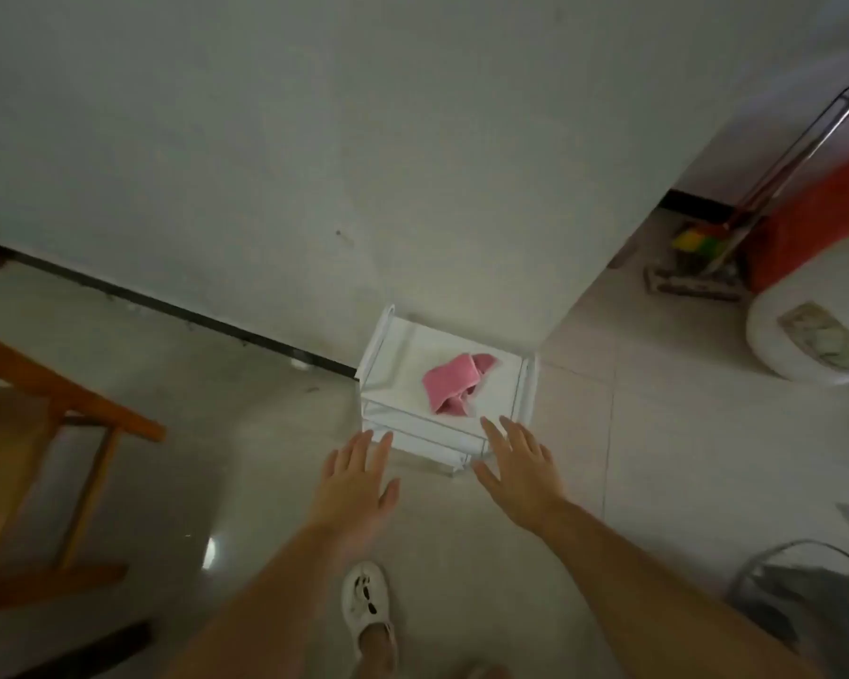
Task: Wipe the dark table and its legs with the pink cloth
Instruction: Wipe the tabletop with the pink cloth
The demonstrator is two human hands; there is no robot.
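Observation:
A crumpled pink cloth [454, 382] lies on the top shelf of a small white rack [390, 365] that stands against the wall corner. My left hand [356, 475] is stretched out flat with fingers apart, just short of the rack's near left edge. My right hand [518, 465] is likewise open, its fingertips at the rack's near right edge, a short way below the cloth. Neither hand touches the cloth. No dark table is in view.
A wooden frame [69, 409] stands at the left. A broom and mop [702, 257] lean by a red object [814, 218] at the right. A white round thing [805, 335] lies beyond. My foot in a white shoe [366, 602] is on the tiled floor.

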